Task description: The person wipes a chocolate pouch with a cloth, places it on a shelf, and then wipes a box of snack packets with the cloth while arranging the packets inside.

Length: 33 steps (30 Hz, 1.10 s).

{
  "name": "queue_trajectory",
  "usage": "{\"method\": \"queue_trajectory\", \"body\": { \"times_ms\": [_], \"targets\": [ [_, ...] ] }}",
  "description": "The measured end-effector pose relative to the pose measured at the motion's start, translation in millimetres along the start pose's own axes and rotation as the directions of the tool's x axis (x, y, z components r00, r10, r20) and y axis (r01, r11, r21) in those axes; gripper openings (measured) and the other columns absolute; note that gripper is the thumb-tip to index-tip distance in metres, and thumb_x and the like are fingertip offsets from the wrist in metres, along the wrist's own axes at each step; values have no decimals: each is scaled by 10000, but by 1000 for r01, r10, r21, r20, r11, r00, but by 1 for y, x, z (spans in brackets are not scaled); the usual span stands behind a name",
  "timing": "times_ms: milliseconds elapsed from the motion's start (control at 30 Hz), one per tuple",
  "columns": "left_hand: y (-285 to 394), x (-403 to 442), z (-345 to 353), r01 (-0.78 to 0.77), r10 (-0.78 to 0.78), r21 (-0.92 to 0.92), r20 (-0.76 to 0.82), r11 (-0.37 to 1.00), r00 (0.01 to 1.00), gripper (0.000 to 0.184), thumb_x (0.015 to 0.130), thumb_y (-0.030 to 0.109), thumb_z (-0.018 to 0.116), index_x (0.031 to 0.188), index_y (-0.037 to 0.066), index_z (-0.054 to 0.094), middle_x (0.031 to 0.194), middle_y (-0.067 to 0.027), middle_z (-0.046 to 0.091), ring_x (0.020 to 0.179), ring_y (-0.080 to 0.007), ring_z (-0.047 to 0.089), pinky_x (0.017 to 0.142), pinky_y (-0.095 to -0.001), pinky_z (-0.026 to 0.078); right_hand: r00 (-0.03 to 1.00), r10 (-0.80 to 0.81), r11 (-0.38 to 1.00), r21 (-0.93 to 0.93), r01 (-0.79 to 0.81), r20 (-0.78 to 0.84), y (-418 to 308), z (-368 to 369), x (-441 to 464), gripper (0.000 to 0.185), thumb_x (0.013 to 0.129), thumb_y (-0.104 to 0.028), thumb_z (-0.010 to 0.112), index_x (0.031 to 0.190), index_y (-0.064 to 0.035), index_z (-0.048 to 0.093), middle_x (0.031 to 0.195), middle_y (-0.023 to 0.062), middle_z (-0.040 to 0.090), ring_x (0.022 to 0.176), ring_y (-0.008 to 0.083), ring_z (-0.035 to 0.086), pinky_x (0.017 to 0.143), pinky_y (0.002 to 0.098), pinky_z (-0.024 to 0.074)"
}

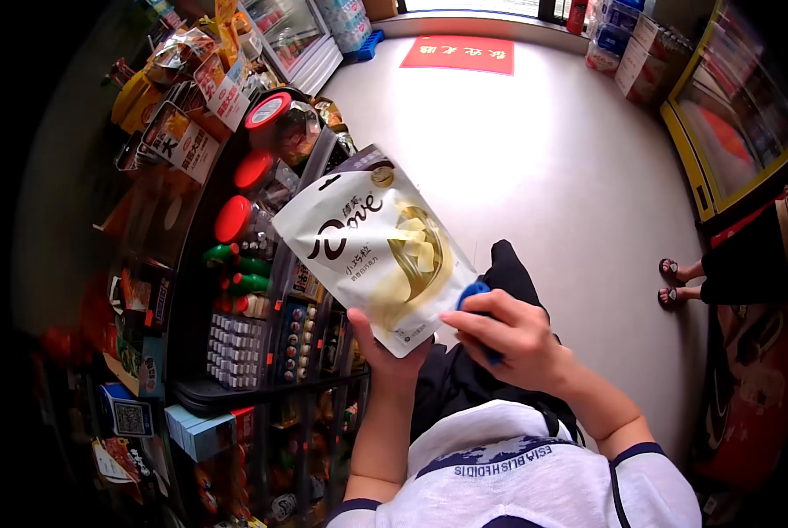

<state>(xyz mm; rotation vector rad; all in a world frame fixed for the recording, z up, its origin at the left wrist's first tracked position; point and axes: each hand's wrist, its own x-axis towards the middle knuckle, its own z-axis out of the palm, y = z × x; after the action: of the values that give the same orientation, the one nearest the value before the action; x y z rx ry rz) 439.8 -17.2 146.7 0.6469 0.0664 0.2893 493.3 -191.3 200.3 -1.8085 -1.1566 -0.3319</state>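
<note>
Grips a glossy white-and-gold plastic pouch [381,255] by its lower end in the left hand [388,359], thumb across the front, fingers mostly hidden behind. At the pouch's lower right edge, holds a small blue object [474,295] in the curled fingers of the right hand [519,345]. Left of the pouch, clear jars with round red lids [254,169]; beyond it, a red rectangular floor mat [460,55].
</note>
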Motion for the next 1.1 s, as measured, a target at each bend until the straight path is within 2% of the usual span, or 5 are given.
{"method": "queue_trajectory", "body": {
  "times_ms": [267, 500, 833, 900, 1100],
  "targets": [
    [-13, 4, -22, 43, 84, -359, 331, 932, 940, 787, 921, 621, 457, 1480, 87, 306, 1432, -135, 458, 1278, -301, 501, 1052, -467, 425, 878, -28, 997, 48, 58, -477, -12, -44, 37, 600, 763, -185, 828, 1254, 15, 548, 1210, 154, 533, 1005, 260, 590, 840, 323, 526],
    [-13, -14, -19, 100, -94, -27, 184, 995, 978, 748, 968, 629, 317, 1508, 113, 282, 1496, -110, 389, 1342, -251, 428, 1095, -419, 371, 997, -79, 986, -147, 78, 0, 5, 14, 50, 605, 603, -93, 767, 1187, -84, 609, 1129, 103, 600, 940, 287, 585, 831, 404, 494],
    [-21, -13, -39, 251, -206, -389, 153, 886, 966, 727, 928, 684, 350, 1321, 91, 501, 1273, -136, 578, 1122, -255, 606, 946, -402, 512, 900, -122, 988, -38, 152, 417, -7, 3, 45, 575, 544, -18, 750, 1096, -134, 639, 1078, 6, 614, 911, 236, 585, 786, 334, 526],
    [0, -10, -26, 147, -147, -159, 11, 976, 989, 732, 936, 638, 399, 1416, 85, 408, 1290, -131, 569, 1122, -270, 604, 959, -409, 502, 880, -129, 991, 33, 129, 456, -11, 3, 53, 567, 560, -15, 758, 1097, -160, 651, 1081, -3, 622, 912, 236, 591, 786, 341, 533],
    [59, -8, -31, -81, 74, -130, -61, 988, 995, 669, 934, 545, 511, 1373, 45, 443, 1264, -128, 589, 1127, -273, 607, 962, -425, 497, 788, -207, 965, 252, 69, 579, -13, 17, 82, 457, 660, -28, 734, 1093, -148, 652, 1046, 19, 625, 963, 242, 584, 813, 363, 523]
  ]
}}
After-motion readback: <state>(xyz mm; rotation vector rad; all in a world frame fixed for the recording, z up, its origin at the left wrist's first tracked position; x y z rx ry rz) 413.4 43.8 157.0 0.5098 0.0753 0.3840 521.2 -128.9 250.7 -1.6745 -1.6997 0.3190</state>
